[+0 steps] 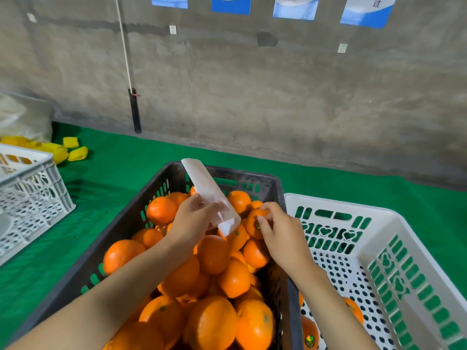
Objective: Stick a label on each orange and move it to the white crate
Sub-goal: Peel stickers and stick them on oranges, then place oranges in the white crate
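A black crate (267, 180) in the middle is heaped with several oranges (213, 253). Over the heap, my left hand (192, 221) pinches a white strip of label backing paper (209, 193) that slants up to the left. My right hand (278, 231) grips one orange (254, 224) at the crate's right side; a small dark label shows on its skin by my thumb. To the right stands the white crate (394, 223), with labelled oranges (309, 332) lying on its floor near my right forearm.
A green mat (121, 170) covers the table, which ends at a concrete wall. Another white crate (32, 188) stands at the far left, with yellow foam sleeves (75, 152) and a plastic bag behind it.
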`<state>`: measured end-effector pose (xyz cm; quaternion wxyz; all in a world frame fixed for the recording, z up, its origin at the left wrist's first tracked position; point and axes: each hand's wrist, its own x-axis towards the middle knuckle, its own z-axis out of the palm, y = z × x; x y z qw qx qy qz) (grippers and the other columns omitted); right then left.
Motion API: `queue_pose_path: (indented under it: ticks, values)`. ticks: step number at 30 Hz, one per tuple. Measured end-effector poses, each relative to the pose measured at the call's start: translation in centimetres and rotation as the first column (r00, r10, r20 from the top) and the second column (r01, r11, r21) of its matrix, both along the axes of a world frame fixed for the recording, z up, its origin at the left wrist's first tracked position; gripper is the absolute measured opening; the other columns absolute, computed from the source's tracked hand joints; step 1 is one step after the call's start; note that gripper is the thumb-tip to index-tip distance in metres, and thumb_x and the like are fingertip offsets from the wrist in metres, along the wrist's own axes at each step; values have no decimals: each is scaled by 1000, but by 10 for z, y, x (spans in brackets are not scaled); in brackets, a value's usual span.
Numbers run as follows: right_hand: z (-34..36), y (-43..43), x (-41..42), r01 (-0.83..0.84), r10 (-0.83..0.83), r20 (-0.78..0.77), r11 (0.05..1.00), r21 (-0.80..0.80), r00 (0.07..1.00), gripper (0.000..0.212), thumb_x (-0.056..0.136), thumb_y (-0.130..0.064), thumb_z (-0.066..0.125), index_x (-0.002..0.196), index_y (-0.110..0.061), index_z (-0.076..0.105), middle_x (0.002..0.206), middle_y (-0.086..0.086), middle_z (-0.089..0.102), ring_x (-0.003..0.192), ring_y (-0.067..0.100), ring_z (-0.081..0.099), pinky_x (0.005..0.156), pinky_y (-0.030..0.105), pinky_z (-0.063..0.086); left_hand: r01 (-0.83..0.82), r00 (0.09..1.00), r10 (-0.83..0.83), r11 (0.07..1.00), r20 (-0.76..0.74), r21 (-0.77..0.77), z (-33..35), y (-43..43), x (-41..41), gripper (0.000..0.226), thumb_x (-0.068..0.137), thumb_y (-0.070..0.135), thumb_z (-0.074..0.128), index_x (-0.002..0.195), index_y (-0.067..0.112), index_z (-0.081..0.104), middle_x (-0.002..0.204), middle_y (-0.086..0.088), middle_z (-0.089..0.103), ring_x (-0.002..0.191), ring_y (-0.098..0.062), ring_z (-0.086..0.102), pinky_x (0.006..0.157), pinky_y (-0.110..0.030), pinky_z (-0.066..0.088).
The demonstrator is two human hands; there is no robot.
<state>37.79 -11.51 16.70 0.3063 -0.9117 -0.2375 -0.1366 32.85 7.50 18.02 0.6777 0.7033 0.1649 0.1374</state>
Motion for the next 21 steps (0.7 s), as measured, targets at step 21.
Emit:
queue_pose_path:
  ticks: [21]
  values:
    - [4,-9,-1,55,90,-269,872,487,959,9,99,-24,56,91,-27,61,67,-3,68,62,29,58,62,37,44,30,999,-30,1000,18,-1,4,-3,-4,41,94,27,65,132,15,55,122,-2,65,106,-20,66,94,-41,57]
